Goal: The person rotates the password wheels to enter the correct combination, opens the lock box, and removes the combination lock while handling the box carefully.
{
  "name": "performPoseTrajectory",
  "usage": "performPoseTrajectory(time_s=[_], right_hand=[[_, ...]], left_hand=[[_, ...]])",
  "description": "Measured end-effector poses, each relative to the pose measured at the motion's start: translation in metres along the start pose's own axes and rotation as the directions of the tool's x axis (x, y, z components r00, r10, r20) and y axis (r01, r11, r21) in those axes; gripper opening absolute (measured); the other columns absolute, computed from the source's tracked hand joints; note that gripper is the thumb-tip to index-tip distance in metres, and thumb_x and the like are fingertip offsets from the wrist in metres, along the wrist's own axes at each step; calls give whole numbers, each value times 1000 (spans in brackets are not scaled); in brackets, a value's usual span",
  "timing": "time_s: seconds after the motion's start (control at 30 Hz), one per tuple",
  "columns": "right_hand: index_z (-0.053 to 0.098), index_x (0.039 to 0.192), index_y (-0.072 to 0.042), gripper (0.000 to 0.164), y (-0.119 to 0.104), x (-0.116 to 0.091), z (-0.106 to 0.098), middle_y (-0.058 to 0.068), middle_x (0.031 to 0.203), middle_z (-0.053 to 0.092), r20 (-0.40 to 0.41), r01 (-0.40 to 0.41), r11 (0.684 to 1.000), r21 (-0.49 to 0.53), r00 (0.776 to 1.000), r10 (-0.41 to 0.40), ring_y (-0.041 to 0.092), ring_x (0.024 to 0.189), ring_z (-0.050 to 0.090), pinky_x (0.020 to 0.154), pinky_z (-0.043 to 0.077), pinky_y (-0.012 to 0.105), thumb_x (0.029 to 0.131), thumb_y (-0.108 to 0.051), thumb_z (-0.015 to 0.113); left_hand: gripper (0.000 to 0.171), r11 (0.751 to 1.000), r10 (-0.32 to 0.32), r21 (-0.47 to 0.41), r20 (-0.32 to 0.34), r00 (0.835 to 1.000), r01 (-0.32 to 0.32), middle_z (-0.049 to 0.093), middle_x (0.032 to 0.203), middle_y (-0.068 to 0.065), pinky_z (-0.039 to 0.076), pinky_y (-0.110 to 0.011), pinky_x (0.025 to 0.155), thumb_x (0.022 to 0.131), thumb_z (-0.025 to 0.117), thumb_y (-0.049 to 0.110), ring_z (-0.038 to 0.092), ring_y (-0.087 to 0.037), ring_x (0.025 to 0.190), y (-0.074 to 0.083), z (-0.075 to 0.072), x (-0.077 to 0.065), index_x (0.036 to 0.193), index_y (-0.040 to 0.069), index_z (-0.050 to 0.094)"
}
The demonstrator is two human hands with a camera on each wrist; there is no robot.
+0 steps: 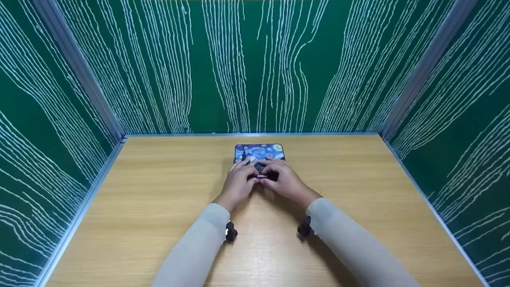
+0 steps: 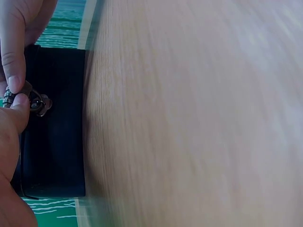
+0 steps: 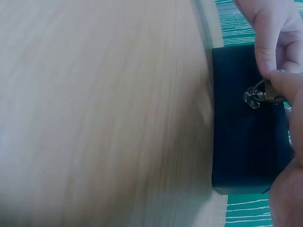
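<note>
A dark box (image 2: 57, 142) with a blue swirling painted picture on its lid (image 1: 259, 151) stands near the far edge of the table. On its front a small combination padlock (image 3: 274, 97) hangs by its shackle from a metal clasp (image 3: 251, 98). My left hand (image 1: 238, 179) and right hand (image 1: 286, 180) meet at this front, each pinching the padlock from its own side. In the left wrist view the thumb tips lie close to the ridged dials (image 2: 7, 98). Other fingers of both hands rest over the lid, which they partly cover.
The box stands on a wooden table (image 1: 159, 179) framed by metal rails. Green walls (image 1: 215, 79) with white wavy lines rise behind and at both sides. A small dark device (image 1: 230, 232) sits at my left wrist, another (image 1: 304, 227) at my right.
</note>
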State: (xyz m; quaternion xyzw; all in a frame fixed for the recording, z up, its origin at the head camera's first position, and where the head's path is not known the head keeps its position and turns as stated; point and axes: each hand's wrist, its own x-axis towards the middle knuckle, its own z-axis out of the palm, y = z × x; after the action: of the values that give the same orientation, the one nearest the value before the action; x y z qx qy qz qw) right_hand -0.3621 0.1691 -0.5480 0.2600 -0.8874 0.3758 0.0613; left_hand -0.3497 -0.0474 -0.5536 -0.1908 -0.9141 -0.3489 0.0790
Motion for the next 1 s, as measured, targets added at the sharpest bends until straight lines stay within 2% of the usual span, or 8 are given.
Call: performPoseTrajectory(time_s=[0.13, 0.43, 0.53, 0.73, 1.0], right_hand=[[82, 114, -10, 14, 1, 0, 0, 7, 161, 70, 5, 12, 1000, 2, 1000, -12, 41, 164, 50, 140, 34, 63, 103, -17, 86], [84, 116, -10, 16, 0, 1, -3, 5, 163, 69, 33, 10, 1000, -5, 999, -9, 38, 166, 49, 141, 34, 61, 106, -22, 83], [84, 117, -9, 17, 0, 1, -3, 6, 162, 70, 31, 19, 1000, -6, 999, -19, 39, 166, 49, 141, 34, 61, 105, -22, 84], [82, 117, -12, 17, 0, 0, -1, 7, 162, 70, 21, -18, 1000, 10, 1000, 18, 39, 166, 48, 141, 33, 60, 102, -17, 87], [82, 116, -15, 13, 1, -1, -1, 5, 162, 70, 15, -12, 1000, -9, 1000, 12, 36, 166, 48, 141, 33, 61, 104, -18, 85]], left_hand=[[5, 1000, 6, 1, -3, 1000, -6, 57, 172, 0, 26, -58, 144, 105, 80, 20, 43, -33, 170, -1, 1, 0, 108, 15, 80], [6, 999, -40, -6, 19, 999, 40, 52, 176, 4, 24, -58, 145, 108, 78, 22, 38, -32, 173, 1, -1, -1, 110, 16, 80], [6, 999, -33, -9, 15, 999, 33, 53, 175, 3, 23, -58, 145, 107, 79, 21, 38, -33, 172, 0, 0, -1, 109, 15, 79], [7, 1000, -14, -10, 6, 1000, 14, 55, 173, 1, 24, -57, 145, 106, 80, 21, 41, -32, 171, 0, 0, 0, 108, 14, 79], [8, 1000, 10, -6, -3, 1000, -10, 57, 172, -1, 24, -55, 146, 105, 82, 21, 42, -31, 171, 1, -1, -1, 109, 14, 81]])
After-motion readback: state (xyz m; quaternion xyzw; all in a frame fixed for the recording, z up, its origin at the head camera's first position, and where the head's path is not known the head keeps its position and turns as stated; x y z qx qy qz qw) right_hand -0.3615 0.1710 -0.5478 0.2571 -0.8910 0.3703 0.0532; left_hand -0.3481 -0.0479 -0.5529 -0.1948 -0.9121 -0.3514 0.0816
